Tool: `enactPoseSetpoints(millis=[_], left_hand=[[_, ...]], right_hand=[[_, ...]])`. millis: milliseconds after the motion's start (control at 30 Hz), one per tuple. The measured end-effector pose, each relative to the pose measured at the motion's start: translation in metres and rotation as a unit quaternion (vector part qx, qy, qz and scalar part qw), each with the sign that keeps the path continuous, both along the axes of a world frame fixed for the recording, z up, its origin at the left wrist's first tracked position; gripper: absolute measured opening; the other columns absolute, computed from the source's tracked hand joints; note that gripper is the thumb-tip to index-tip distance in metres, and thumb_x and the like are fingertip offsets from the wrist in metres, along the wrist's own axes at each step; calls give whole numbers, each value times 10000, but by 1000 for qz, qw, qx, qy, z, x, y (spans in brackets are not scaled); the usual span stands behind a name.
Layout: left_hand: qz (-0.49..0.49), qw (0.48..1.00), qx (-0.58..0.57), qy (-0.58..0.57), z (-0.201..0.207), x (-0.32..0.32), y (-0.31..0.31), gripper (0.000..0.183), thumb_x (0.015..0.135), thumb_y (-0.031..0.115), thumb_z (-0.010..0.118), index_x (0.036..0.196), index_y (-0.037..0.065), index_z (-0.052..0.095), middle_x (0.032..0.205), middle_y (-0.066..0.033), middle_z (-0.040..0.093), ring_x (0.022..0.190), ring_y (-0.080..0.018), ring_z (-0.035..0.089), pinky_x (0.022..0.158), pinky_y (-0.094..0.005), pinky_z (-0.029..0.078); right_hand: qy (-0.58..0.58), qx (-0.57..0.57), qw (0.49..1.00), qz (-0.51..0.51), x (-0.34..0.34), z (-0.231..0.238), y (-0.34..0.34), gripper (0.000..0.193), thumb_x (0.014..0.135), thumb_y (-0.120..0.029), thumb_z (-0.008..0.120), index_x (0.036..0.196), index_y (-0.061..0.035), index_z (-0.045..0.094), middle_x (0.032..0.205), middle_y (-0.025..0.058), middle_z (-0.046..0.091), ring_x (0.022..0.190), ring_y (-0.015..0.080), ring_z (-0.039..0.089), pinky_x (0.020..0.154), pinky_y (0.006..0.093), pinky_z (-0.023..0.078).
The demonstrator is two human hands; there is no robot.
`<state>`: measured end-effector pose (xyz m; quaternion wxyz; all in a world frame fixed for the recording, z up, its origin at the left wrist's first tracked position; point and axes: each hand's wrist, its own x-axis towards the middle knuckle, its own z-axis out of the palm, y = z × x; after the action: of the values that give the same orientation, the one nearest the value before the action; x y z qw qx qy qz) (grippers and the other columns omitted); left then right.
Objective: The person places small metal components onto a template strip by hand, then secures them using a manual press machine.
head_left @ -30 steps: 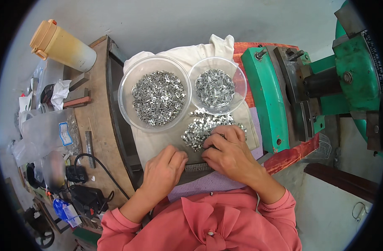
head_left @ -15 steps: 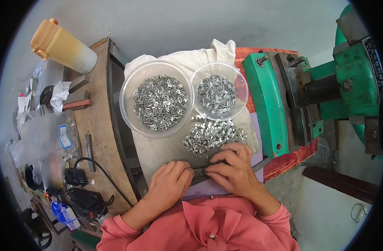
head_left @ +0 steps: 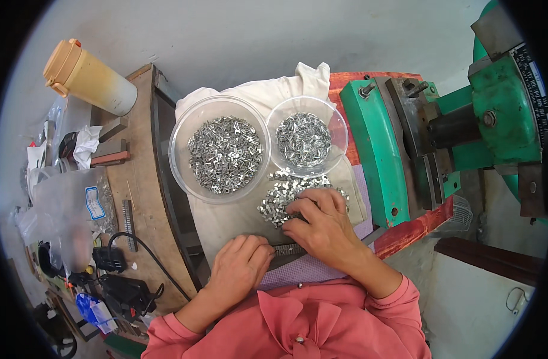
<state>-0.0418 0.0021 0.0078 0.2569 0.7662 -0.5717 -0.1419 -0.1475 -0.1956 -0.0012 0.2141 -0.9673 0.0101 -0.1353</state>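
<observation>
My left hand (head_left: pixel 240 263) is closed on the left end of a narrow dark metal bar (head_left: pixel 287 249) with a row of slots or small parts along it. The bar lies across the near edge of the cloth. My right hand (head_left: pixel 323 228) is over a loose pile of small shiny metal pieces (head_left: pixel 275 201). Its fingers are bent and drawn together at the pile's near side; whatever the fingertips hold is hidden. Beyond the pile stand two clear round tubs. The larger tub (head_left: pixel 177 167) holds small bent metal parts, and the smaller tub (head_left: pixel 344 133) holds thin metal pins.
A green press (head_left: pixel 374 155) stands on a red board at the right. To the left, a wooden bench (head_left: pixel 143 179) carries a yellow flask (head_left: pixel 94 78), a plastic bag (head_left: pixel 64 203), a slotted bar (head_left: pixel 128 224) and a black cable. Beige cloth (head_left: pixel 217 224) lies under the tubs.
My right hand has left the metal bar and moved away from me onto the pile of metal pieces. More of the bar shows now. My left hand stays at the bar.
</observation>
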Motion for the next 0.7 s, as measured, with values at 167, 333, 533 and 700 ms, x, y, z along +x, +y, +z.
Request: enactPoseSetpoints(millis=[167,333,533,700], left_hand=[[19,999,-15,36,2,-2,-4,194,806,141,757,954,73,652,988,-43,622,906,-241,615,775,-366,505],[7,998,-47,35,-7,-5,-12,243,758,116,803,942,81,648,954,-60,627,832,-267,606,727,-376,506],[32,996,-47,67,-4,-5,-8,230,780,102,785,963,62,651,970,-70,627,856,-276,618,732,-381,518],[48,994,-45,90,-3,-5,-4,227,787,70,773,978,44,653,994,-75,626,875,-283,632,750,-390,532]], right_hand=[[-4,17,1000,-19,0,1,2,181,731,-191,784,852,-95,689,1113,38,616,1186,268,530,1027,449,372],[-13,17,999,-32,-8,-5,5,206,701,-187,829,852,-128,702,1113,-6,629,1161,252,532,997,447,361],[-6,24,999,-39,-12,-1,3,192,712,-173,822,860,-138,705,1141,-9,633,1176,256,524,1012,452,347],[-13,9,999,-30,-11,-2,4,201,695,-161,829,849,-153,702,1153,-9,639,1187,276,517,1016,458,343]])
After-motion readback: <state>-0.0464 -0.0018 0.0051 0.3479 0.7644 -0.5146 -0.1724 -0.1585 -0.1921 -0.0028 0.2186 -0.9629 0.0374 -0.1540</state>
